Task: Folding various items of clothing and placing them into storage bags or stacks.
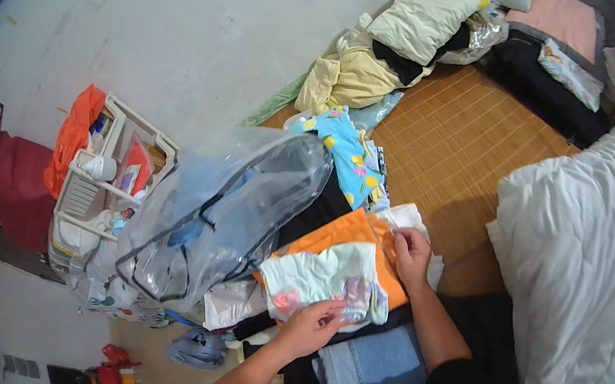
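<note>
A pale garment with a flower print point(319, 276) lies over an orange garment point(388, 276) in front of me. My left hand point(310, 328) is at the pale garment's near edge, fingers curled and pinched on its cloth. At the right side of the orange garment, my right hand point(410, 255) has thumb and forefinger pressed together on its edge. White cloth point(408, 215) shows just behind that hand. Folded blue denim point(374, 361) lies below, between my forearms. A turquoise printed garment point(346, 154) rests farther back.
A clear plastic storage bag with dark trim point(231, 205) stands left of the clothes. Beyond it is a cream plastic rack point(87, 196) with small items. A white quilt point(573, 284) fills the right side. Pillows point(429, 16) and bedding lie at the back, on a woven mat point(460, 139).
</note>
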The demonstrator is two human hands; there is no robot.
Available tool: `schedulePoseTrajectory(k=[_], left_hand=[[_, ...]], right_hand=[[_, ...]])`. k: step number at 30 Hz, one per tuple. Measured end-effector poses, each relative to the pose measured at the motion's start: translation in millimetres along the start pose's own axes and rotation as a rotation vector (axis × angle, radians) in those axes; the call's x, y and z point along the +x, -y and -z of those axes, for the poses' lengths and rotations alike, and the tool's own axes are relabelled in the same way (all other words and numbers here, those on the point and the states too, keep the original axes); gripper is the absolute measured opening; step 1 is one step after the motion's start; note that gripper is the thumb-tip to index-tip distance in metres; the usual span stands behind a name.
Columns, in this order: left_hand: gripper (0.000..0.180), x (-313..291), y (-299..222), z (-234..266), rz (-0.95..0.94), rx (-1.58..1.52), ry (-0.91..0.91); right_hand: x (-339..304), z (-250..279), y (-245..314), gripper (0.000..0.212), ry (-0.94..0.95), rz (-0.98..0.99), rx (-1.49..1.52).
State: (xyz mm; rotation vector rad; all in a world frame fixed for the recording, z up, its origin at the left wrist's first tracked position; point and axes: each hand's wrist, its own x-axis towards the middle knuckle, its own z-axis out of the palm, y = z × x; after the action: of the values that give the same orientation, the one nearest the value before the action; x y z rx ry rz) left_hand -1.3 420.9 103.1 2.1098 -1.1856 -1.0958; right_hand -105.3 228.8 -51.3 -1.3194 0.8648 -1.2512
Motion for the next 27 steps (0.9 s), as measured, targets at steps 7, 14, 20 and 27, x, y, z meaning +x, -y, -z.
schedulePoseTrajectory(k=[7,14,20,27], left_hand=[[0.023,221,-68,-28,-0.247,-0.148,-0.12],[0.05,448,-63,-12,-0.292,0.488,-0.549],[0.046,520,-25,7,-0.3,0.688,-0.755],[0.016,519,-39,11,-0.01,0.962,-0.498]], right_hand=[[33,40,-5,0.011,-0.07,-0.526,0.952],[45,51,-33,0.016,-0.203,-0.544,1.218],[48,56,-40,0.018,-0.165,-0.509,1.259],[49,47,-37,0.022,-0.124,-0.478,1.209]])
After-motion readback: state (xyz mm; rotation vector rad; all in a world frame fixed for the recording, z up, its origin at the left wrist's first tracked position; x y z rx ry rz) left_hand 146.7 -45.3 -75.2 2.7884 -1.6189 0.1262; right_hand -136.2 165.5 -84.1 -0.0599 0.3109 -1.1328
